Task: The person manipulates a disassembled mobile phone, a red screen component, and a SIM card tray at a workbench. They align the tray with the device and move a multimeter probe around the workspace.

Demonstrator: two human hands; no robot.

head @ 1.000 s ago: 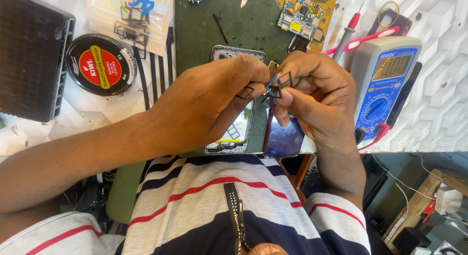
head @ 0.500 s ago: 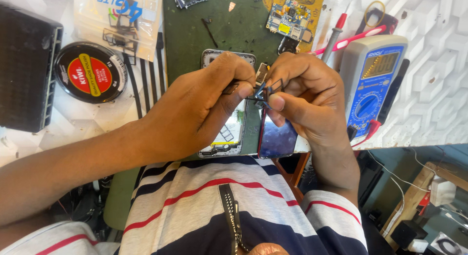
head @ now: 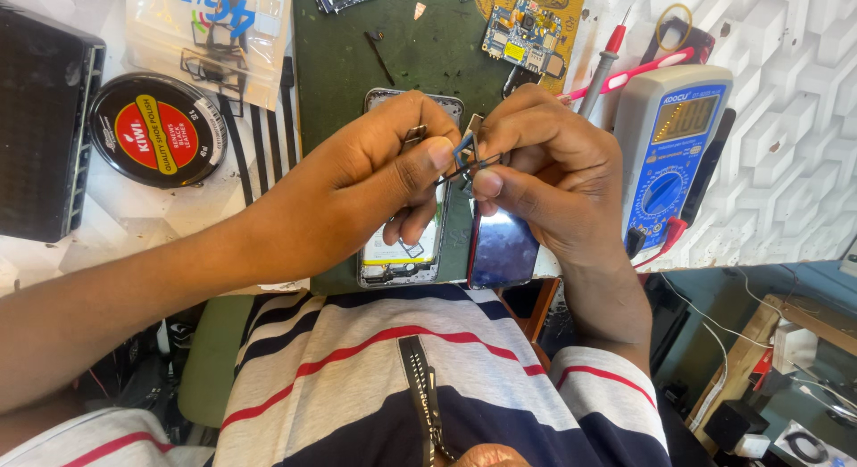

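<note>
Two hands (head: 375,177) (head: 544,177) around small blue part (head: 464,150)

Both forearms reach in above the green mat (head: 420,52). The left hand (head: 375,177) and right hand (head: 544,172) meet fingertip to fingertip over it, thumbs and forefingers pinched, remaining fingers curled.

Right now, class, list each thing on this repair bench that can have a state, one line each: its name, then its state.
left hand: pinching a small dark part.
right hand: pinching the same small dark part.
phone: back cover off, insides showing, lying flat.
multimeter: lying face up, display blank or too dim to read, probe lead plugged in.
round tin: lid on.
circuit board: bare, loose on the green mat.
clear bag: lying flat, holding parts.
</note>
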